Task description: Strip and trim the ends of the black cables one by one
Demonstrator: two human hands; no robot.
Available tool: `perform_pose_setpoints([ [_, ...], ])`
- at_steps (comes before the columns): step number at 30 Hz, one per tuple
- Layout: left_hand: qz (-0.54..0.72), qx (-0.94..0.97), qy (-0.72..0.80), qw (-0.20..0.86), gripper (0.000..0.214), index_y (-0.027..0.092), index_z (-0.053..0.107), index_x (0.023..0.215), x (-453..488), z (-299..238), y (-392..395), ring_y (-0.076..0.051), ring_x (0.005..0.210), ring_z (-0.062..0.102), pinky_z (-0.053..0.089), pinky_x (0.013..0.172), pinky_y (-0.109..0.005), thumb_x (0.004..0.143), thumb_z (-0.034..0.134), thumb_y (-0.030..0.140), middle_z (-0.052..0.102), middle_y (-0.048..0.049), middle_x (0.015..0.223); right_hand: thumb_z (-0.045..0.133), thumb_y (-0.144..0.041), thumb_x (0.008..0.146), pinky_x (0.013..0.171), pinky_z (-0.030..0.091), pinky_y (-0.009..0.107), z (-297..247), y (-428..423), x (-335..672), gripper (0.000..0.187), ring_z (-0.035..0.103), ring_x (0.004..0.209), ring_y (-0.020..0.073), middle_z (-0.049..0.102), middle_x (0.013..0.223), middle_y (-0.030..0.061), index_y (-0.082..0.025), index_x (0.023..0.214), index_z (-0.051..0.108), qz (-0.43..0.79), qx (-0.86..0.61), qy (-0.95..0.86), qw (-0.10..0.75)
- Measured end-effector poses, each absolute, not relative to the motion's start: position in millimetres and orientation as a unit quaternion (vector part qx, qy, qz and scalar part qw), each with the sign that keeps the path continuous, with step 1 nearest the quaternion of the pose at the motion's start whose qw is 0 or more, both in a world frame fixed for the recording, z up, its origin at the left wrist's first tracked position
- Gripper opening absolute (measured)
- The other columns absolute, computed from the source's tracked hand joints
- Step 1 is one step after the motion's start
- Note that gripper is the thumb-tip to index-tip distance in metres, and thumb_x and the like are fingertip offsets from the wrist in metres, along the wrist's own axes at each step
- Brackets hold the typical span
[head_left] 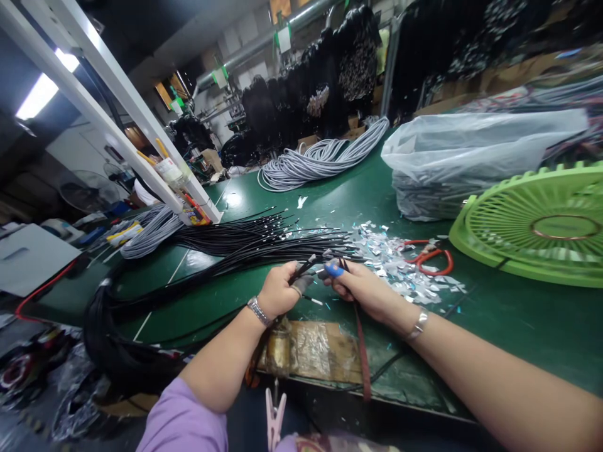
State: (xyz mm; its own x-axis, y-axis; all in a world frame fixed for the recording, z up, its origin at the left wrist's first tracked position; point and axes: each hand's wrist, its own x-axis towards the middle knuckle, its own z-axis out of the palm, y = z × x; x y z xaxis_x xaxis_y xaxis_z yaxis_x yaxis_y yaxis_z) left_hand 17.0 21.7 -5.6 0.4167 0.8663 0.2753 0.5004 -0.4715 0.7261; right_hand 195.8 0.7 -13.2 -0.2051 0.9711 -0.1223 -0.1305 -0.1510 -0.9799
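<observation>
My left hand (282,290), a metal watch at its wrist, is closed around thin black cables (301,270) whose ends point toward my other hand. Close beside it, my right hand (351,280) has its fingers pinched together, with blue tape (334,269) around the thumb. What those fingers grip is too small to make out. A dark reddish strap (362,351) hangs below the right hand over the table edge. Just beyond both hands lies a large bundle of black cables (226,242) with pale tips. Under my left wrist a brass-coloured cylinder (279,350) stands by a taped board (325,351).
White and blue scraps (391,263) litter the green table (330,176). Red-handled scissors (436,260) lie among them, beside a green fan (541,226). Farther back are a plastic bag of cables (471,163) and a grey cable coil (325,160). A white post (141,125) rises at left.
</observation>
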Motion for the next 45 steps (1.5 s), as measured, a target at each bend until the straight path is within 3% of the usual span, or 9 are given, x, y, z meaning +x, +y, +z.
perform_pose_setpoints([
  [10, 0.295, 0.821, 0.436, 0.222, 0.016, 0.016, 0.059, 0.072, 14.2, -9.1, 20.6, -0.012, 0.058, 0.047, 0.036, 0.057, -0.023, 0.080, 0.058, 0.030, 0.057, 0.0003, 0.063, 0.078, -0.057, 0.052, 0.043, 0.022, 0.023, -20.9, 1.7, 194.6, 0.048, 0.029, 0.046, 0.0068, 0.041, 0.051, -0.0088, -0.020, 0.068, 0.052, 0.593, -0.429, -0.491, 0.473],
  [15, 0.310, 0.789, 0.422, 0.322, 0.022, 0.015, 0.058, 0.071, 18.7, -3.4, 20.4, -0.010, 0.059, 0.047, 0.037, 0.056, -0.022, 0.079, 0.059, 0.036, 0.056, 0.0012, 0.063, 0.075, -0.055, 0.057, 0.049, 0.030, 0.024, -21.6, 1.4, 194.4, 0.042, 0.037, 0.052, 0.0099, 0.047, 0.057, -0.0056, -0.020, 0.071, 0.056, 0.569, -0.428, -0.517, 0.475],
  [22, 0.273, 0.661, 0.438, 0.546, 0.050, 0.016, 0.053, 0.072, 21.6, 2.2, 18.7, -0.004, 0.035, 0.033, 0.024, 0.034, -0.018, 0.064, 0.068, 0.062, 0.043, 0.0076, 0.048, 0.065, -0.048, 0.070, 0.062, 0.043, 0.029, -28.9, 5.3, 197.8, 0.029, 0.050, 0.064, 0.0154, 0.058, 0.066, -0.0004, -0.020, 0.070, 0.059, 0.493, -0.441, -0.589, 0.465],
  [25, 0.259, 0.626, 0.433, 0.595, 0.055, 0.016, 0.052, 0.072, 20.3, 5.1, 18.9, -0.003, 0.031, 0.026, 0.017, 0.031, -0.017, 0.061, 0.067, 0.067, 0.039, 0.0097, 0.042, 0.066, -0.043, 0.071, 0.062, 0.044, 0.029, -30.5, 5.5, 201.1, 0.027, 0.051, 0.065, 0.0158, 0.058, 0.069, 0.0001, -0.020, 0.084, 0.063, 0.446, -0.433, -0.608, 0.494],
  [29, 0.242, 0.596, 0.419, 0.640, 0.054, 0.015, 0.052, 0.072, 19.8, 8.3, 19.5, -0.002, 0.029, 0.023, 0.015, 0.031, -0.017, 0.059, 0.070, 0.064, 0.037, 0.0107, 0.038, 0.067, -0.047, 0.072, 0.055, 0.041, 0.028, -26.5, 1.4, 202.1, 0.041, 0.047, 0.058, 0.0146, 0.055, 0.067, -0.0011, -0.021, 0.103, 0.062, 0.445, -0.382, -0.659, 0.471],
  [34, 0.228, 0.570, 0.403, 0.679, 0.051, 0.014, 0.054, 0.069, 18.0, 6.3, 21.1, -0.002, 0.028, 0.022, 0.012, 0.029, -0.018, 0.056, 0.074, 0.059, 0.038, 0.0098, 0.037, 0.059, -0.054, 0.079, 0.067, 0.044, 0.032, -19.5, 0.4, 202.7, 0.033, 0.053, 0.068, 0.0186, 0.063, 0.072, 0.0039, -0.022, 0.075, 0.067, 0.379, -0.367, -0.709, 0.468],
  [37, 0.203, 0.565, 0.396, 0.695, 0.051, 0.014, 0.055, 0.067, 15.7, 5.2, 21.9, -0.002, 0.028, 0.023, 0.012, 0.030, -0.018, 0.054, 0.076, 0.059, 0.037, 0.0090, 0.037, 0.059, -0.056, 0.078, 0.067, 0.043, 0.032, -17.9, 2.1, 205.9, 0.036, 0.054, 0.069, 0.0191, 0.064, 0.072, 0.0039, -0.021, 0.073, 0.066, 0.416, -0.351, -0.711, 0.446],
  [41, 0.151, 0.594, 0.393, 0.686, 0.052, 0.013, 0.058, 0.066, 14.3, 7.2, 20.1, -0.002, 0.031, 0.024, 0.012, 0.032, -0.020, 0.054, 0.077, 0.060, 0.039, 0.0073, 0.039, 0.064, -0.050, 0.072, 0.061, 0.040, 0.029, -16.5, 1.9, 210.6, 0.030, 0.049, 0.063, 0.0166, 0.059, 0.066, 0.0008, -0.021, 0.068, 0.062, 0.508, -0.327, -0.692, 0.395],
  [45, 0.108, 0.648, 0.382, 0.650, 0.047, 0.014, 0.059, 0.063, 17.0, 10.0, 16.6, -0.003, 0.037, 0.028, 0.018, 0.036, -0.020, 0.053, 0.081, 0.054, 0.041, 0.0071, 0.042, 0.062, -0.033, 0.064, 0.048, 0.029, 0.026, -17.0, -0.5, 210.7, 0.015, 0.035, 0.049, 0.0113, 0.046, 0.051, -0.0038, -0.020, 0.058, 0.056, 0.602, -0.345, -0.656, 0.296],
])
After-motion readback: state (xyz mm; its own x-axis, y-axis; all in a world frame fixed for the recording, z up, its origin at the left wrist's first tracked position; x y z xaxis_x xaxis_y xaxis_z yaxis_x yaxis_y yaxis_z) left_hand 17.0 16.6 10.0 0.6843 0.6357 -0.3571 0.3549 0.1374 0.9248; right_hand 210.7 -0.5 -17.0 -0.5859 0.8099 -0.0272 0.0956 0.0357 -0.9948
